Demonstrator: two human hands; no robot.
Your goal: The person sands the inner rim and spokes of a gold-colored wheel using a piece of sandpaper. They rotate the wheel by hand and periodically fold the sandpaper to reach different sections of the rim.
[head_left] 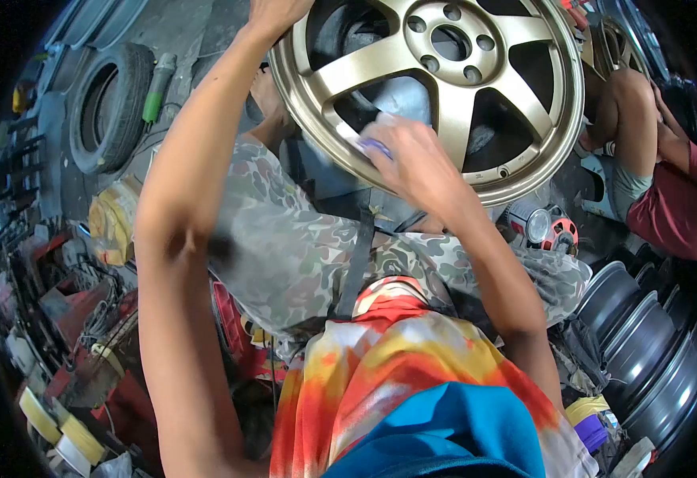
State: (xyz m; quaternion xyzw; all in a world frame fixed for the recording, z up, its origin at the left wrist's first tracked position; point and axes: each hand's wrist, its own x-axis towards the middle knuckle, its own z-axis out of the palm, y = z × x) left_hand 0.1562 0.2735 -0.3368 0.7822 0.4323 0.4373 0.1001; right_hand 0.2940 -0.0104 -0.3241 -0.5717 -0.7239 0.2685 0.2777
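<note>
A bronze-gold alloy wheel (454, 111) with several spokes stands before my knees at the top of the view. My left hand (283, 11) is at the wheel's upper left rim, its fingers cut off by the frame's top edge. Near the lower left part of the rim, my right hand (412, 155) is closed on a small purple and white item (375, 146), which is blurred by motion. What that item is I cannot make out.
A tyre (109, 107) and a green-ended tool (157, 89) lie at upper left. Another person (675, 191) sits at the right. Dark rims (643, 338) stand at lower right, cluttered parts and tape rolls (62, 430) at lower left. A red reel (561, 231) is beyond my knee.
</note>
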